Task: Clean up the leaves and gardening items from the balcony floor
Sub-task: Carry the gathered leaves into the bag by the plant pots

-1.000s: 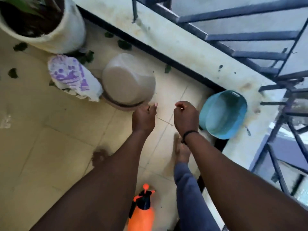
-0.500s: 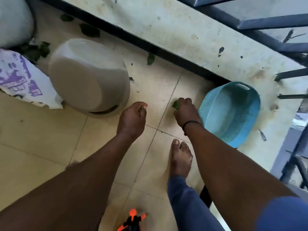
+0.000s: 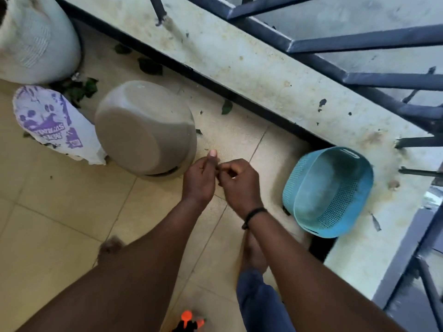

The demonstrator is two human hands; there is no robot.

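Observation:
My left hand (image 3: 200, 179) and my right hand (image 3: 241, 184) meet just above the tiled floor, in front of an overturned beige pot (image 3: 143, 128). Both have their fingers curled, and the right fingertips touch the left hand below its raised thumb. The fingers hide whatever lies between them. Green leaves lie along the dark skirting: one (image 3: 226, 107) beyond the hands, two more (image 3: 149, 65) (image 3: 122, 48) farther left. A small heap of leaves (image 3: 76, 88) sits behind the pot. A blue perforated basket (image 3: 328, 190) leans against the low wall at my right.
A white bag with purple print (image 3: 50, 121) lies left of the pot, below a large white planter (image 3: 36, 37). An orange sprayer (image 3: 188, 319) stands at the bottom edge. My bare foot (image 3: 254, 252) is under my right arm. The low wall with its metal railing (image 3: 359, 41) bounds the far side.
My right hand pinched a leaf off the floor near the basket, then rose and came left to meet my left hand. The view has pulled back and shifted.

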